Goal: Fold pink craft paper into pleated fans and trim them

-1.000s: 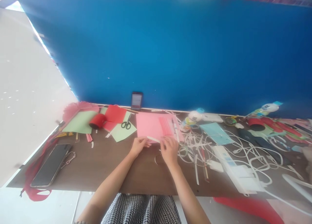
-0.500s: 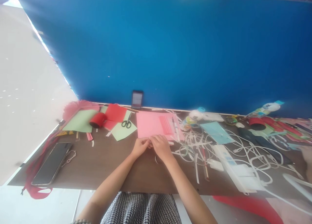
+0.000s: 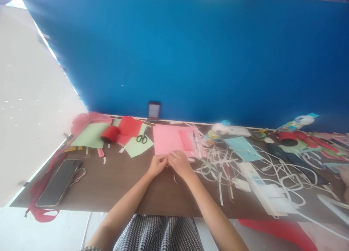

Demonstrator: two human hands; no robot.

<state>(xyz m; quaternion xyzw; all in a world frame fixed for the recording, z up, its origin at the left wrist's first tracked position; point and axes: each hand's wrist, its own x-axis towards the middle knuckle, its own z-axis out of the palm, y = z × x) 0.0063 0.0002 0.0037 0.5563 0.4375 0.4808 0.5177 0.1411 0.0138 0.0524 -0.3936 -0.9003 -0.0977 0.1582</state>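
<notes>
My left hand [image 3: 158,165] and my right hand [image 3: 178,163] meet at the near edge of a sheet of pink paper [image 3: 166,138]. The fingertips of both are closed and pressed together. From under the right hand curls a thin white paper strip [image 3: 175,179]; the part between the fingers is hidden. Beyond the right hand, a row of darker pink strips [image 3: 185,140] lies on the sheet beside a slim pen-like tool [image 3: 195,139]. A pair of scissors [image 3: 142,138] rests on light green paper [image 3: 135,149] to the left.
A phone [image 3: 59,183] lies at the left and a small dark-framed screen [image 3: 154,111] leans on the blue wall. Red tape-like roll [image 3: 109,134], glue bottle [image 3: 216,132], tangled white strips [image 3: 215,163], blue paper [image 3: 243,148], power strip [image 3: 257,187] and cables crowd the brown table [image 3: 114,192].
The white strip's loop below my right hand has opened into a wider curve. Both hands stay together in nearly the same spot, with a slight shift of the fingers.
</notes>
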